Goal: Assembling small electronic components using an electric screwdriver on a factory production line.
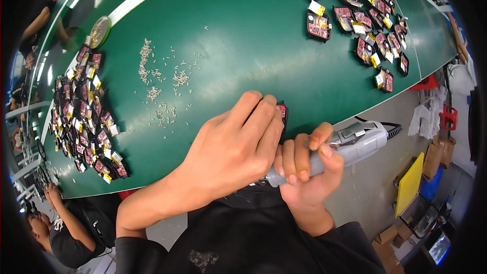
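My right hand (312, 165) is wrapped round a grey electric screwdriver (355, 147), with its cable at the far right end and its nose pointing left, under my left wrist. My left hand (238, 139) is closed, fingertips bunched downward and hidden from view. Just past those fingers shows the edge of a small black plastic housing with a red circuit board (282, 113), mostly covered by the hand. What the left fingertips pinch cannot be seen. Small loose screws (147, 63) lie scattered on the green table (238, 35), to the left of my hands.
A dense pile of similar housings (83, 122) with yellow and white parts sits at the left. More housings (362, 18) lie spread at the far right. A round green-rimmed dish (100, 31) stands at the far left. Another person (71, 228) works beyond the left edge.
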`<move>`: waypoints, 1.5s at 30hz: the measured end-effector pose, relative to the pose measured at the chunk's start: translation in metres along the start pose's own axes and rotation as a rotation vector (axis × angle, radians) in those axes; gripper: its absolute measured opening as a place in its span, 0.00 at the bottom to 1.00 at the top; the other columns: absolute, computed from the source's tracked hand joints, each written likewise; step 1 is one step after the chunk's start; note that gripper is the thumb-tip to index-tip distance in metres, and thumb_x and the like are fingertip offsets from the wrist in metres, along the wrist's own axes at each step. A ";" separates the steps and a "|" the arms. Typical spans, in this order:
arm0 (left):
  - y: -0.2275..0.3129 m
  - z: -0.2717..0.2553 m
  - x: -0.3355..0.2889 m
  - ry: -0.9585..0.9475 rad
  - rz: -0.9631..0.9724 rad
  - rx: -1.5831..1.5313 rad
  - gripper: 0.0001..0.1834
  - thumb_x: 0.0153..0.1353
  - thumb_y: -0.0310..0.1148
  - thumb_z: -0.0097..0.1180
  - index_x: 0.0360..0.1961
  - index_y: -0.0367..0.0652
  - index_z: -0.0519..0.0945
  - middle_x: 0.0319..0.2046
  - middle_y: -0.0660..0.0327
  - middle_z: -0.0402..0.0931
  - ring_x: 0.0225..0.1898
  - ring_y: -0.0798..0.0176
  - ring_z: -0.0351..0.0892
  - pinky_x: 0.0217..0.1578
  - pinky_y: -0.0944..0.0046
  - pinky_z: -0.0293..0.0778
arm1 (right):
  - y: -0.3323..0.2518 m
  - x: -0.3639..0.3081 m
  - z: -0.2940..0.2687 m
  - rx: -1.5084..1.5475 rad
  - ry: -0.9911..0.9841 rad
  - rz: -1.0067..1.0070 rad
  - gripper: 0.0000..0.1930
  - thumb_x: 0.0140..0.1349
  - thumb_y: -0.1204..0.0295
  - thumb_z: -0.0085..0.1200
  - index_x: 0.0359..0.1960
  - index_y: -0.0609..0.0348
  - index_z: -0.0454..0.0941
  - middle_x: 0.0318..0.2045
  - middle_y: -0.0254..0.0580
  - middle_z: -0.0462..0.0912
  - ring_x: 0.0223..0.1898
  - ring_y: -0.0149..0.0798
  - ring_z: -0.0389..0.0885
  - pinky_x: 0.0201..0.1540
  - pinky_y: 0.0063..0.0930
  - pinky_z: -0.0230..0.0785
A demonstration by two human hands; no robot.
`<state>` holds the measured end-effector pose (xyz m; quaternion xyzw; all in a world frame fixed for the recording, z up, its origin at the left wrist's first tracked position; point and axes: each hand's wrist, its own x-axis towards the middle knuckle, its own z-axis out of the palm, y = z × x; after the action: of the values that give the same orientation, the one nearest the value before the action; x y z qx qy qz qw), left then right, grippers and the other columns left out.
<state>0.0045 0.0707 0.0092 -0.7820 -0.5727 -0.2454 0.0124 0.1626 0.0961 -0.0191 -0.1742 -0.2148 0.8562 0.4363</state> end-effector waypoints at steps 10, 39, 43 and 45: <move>0.008 0.003 -0.004 -0.004 0.030 0.031 0.21 0.34 0.23 0.57 0.34 0.24 0.78 0.37 0.45 0.77 0.36 0.50 0.79 0.28 0.62 0.79 | -0.001 0.000 0.004 -0.051 0.081 0.033 0.06 0.65 0.67 0.40 0.37 0.56 0.65 0.13 0.34 0.65 0.15 0.32 0.64 0.25 0.31 0.64; 0.010 0.014 -0.015 0.056 0.002 0.096 0.14 0.38 0.17 0.63 0.31 0.23 0.81 0.36 0.45 0.80 0.38 0.50 0.82 0.36 0.63 0.82 | -0.076 0.079 0.025 -0.385 -0.316 -0.137 0.08 0.62 0.66 0.47 0.35 0.57 0.66 0.14 0.31 0.68 0.14 0.27 0.65 0.25 0.23 0.60; 0.010 0.014 -0.015 0.049 0.007 0.087 0.14 0.38 0.18 0.63 0.31 0.23 0.81 0.36 0.45 0.81 0.38 0.51 0.82 0.36 0.63 0.81 | -0.079 0.079 0.025 -0.476 -0.356 -0.127 0.07 0.62 0.66 0.45 0.33 0.54 0.65 0.13 0.29 0.67 0.13 0.26 0.65 0.25 0.23 0.61; 0.012 0.016 -0.017 0.073 0.002 0.085 0.14 0.38 0.18 0.63 0.30 0.23 0.81 0.36 0.45 0.80 0.38 0.50 0.81 0.37 0.62 0.81 | -0.080 0.081 0.027 -0.522 -0.394 -0.118 0.06 0.64 0.65 0.44 0.33 0.53 0.65 0.12 0.28 0.67 0.12 0.25 0.65 0.24 0.22 0.61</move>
<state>0.0179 0.0562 -0.0083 -0.7720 -0.5810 -0.2490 0.0669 0.1577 0.1985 0.0364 -0.0983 -0.5168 0.7628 0.3760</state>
